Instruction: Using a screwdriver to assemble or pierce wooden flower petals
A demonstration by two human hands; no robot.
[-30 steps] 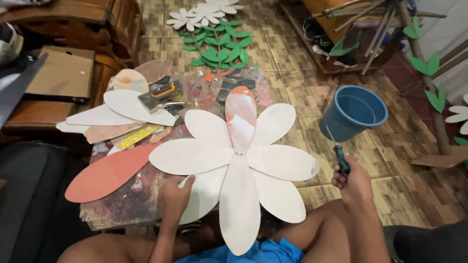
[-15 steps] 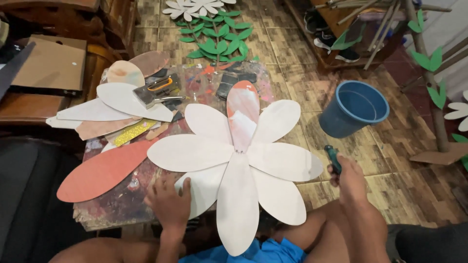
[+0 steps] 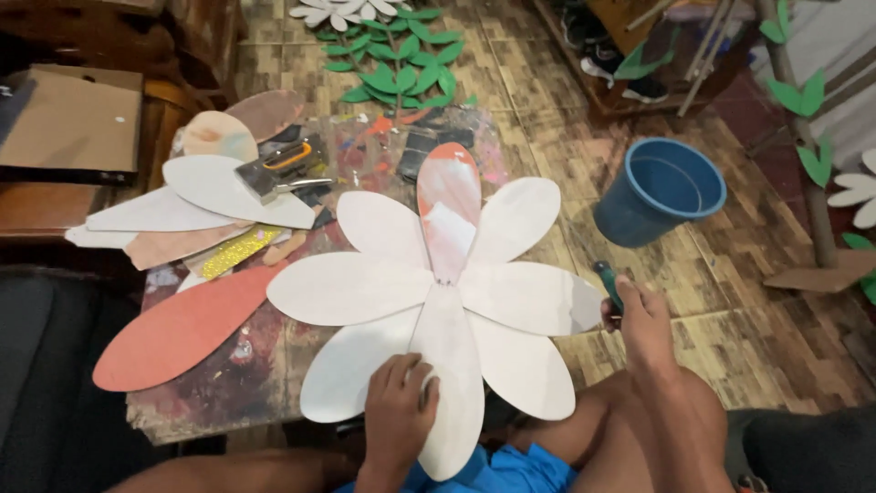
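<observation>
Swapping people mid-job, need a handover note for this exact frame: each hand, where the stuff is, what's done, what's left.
Left hand: pressed flat on the lower petals of the big white paper flower, holding nothing.
Right hand: closed on a green-handled tool beside the flower's right edge; its tip is hidden.
Flower lies on the paint-stained low table. One upper petal is painted orange-red; the rest are white.
Blue bucket sits on the floor to the right, tilted; contents not visible.
A loose orange petal and white petals lie to the left, a staple gun on them.
Left: other petals unpainted, judging by colour.

left hand [image 3: 399, 402] flat, right hand [image 3: 639, 315] fisted
</observation>
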